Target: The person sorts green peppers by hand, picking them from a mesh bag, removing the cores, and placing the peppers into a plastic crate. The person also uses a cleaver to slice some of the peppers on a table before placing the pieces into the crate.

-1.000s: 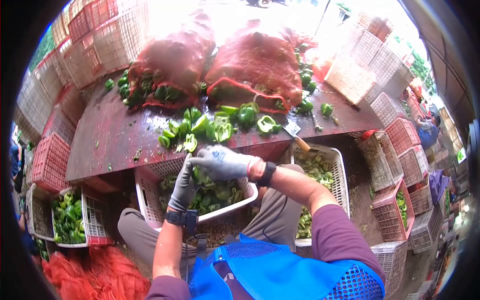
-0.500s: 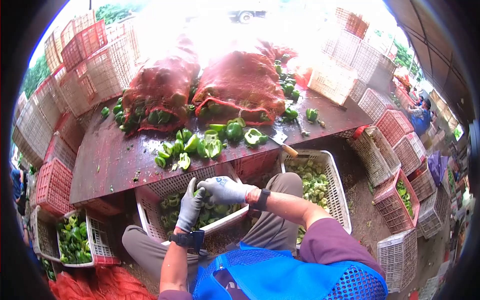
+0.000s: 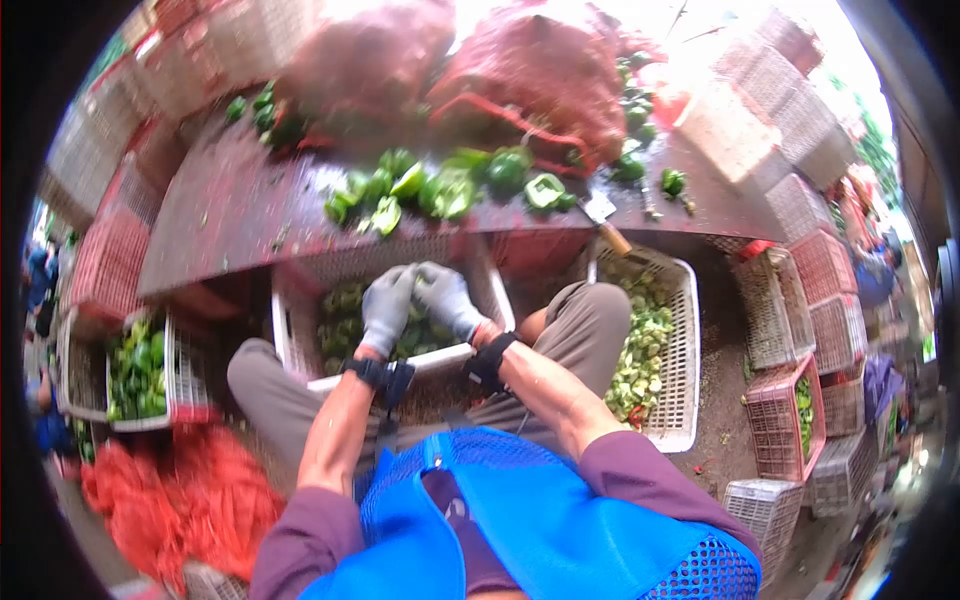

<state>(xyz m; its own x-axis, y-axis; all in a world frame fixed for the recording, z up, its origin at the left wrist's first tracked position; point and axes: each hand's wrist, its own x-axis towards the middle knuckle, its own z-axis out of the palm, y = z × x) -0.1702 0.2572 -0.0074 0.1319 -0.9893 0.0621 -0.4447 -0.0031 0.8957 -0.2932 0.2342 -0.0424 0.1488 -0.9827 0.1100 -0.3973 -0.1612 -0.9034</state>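
My left hand (image 3: 386,308) and my right hand (image 3: 446,300), both in grey gloves, meet above a white crate (image 3: 283,325) between my knees. Their fingers are closed around a green bell pepper, mostly hidden by the gloves and blurred. Inside that crate lie many cut green pepper pieces (image 3: 345,330). On the table just beyond are halved and whole green peppers (image 3: 450,192). A knife (image 3: 608,222) with a wooden handle rests at the table's near edge, right of the peppers.
Red mesh sacks (image 3: 530,85) of peppers stand on the dark table (image 3: 215,215). A second white crate (image 3: 690,350) with pale pepper cores sits by my right knee. Red netting (image 3: 185,495) and a crate of peppers (image 3: 140,370) lie left. Stacked crates (image 3: 790,270) line the right.
My view has tipped downward. Both hands have drawn together over the crate, with the right hand turned from sideways to pointing forward. The knife and the peppers on the table stay in place.
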